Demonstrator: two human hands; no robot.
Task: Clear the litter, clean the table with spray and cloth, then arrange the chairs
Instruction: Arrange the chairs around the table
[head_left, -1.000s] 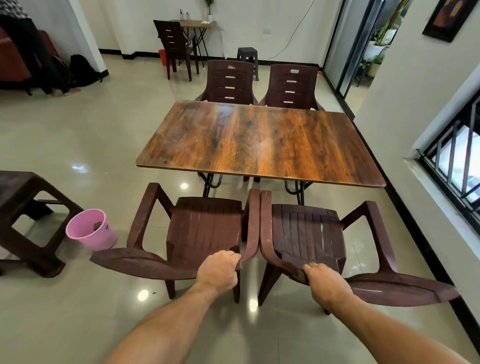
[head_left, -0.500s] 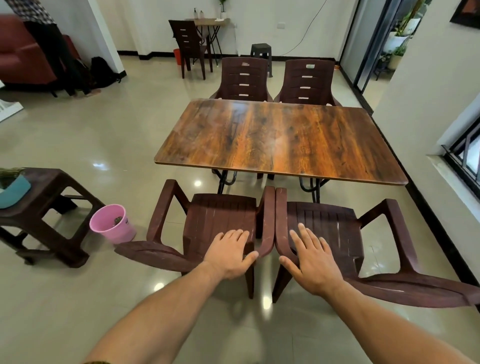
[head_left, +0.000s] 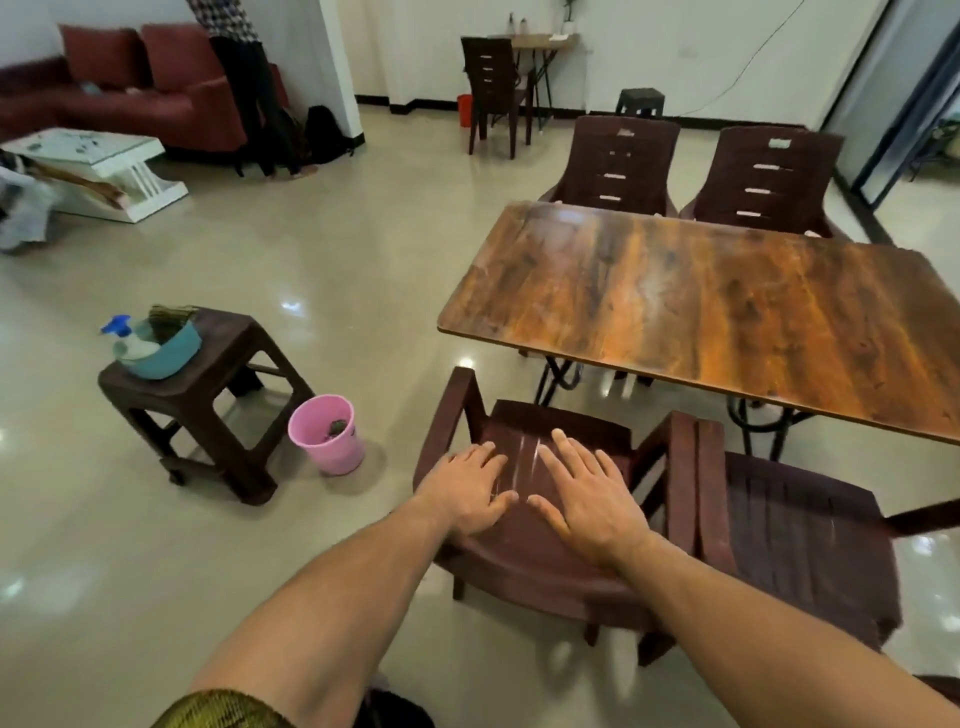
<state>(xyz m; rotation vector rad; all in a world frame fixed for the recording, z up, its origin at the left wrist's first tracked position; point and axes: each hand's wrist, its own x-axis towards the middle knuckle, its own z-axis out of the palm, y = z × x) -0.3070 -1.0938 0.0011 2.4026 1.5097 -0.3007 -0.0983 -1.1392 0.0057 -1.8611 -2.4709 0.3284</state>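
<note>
On the stool (head_left: 223, 364) at the left sits a blue tub (head_left: 166, 353) with the spray bottle (head_left: 127, 338), the pink bin (head_left: 327, 434) beside it. Both the left hand (head_left: 467, 491) and right hand (head_left: 592, 499) hover flat, fingers spread, gripping nothing, above the near-left chair (head_left: 524, 551), armrest against the near-right chair (head_left: 795, 535), by the table (head_left: 727, 312).

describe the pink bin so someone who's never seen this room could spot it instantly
Start at the big wooden table and drop to the floor left of its near-left corner. The pink bin stands there, between the dark stool and the near chair. It's the only pink thing on the floor, round, open-topped, with scraps inside.
</note>
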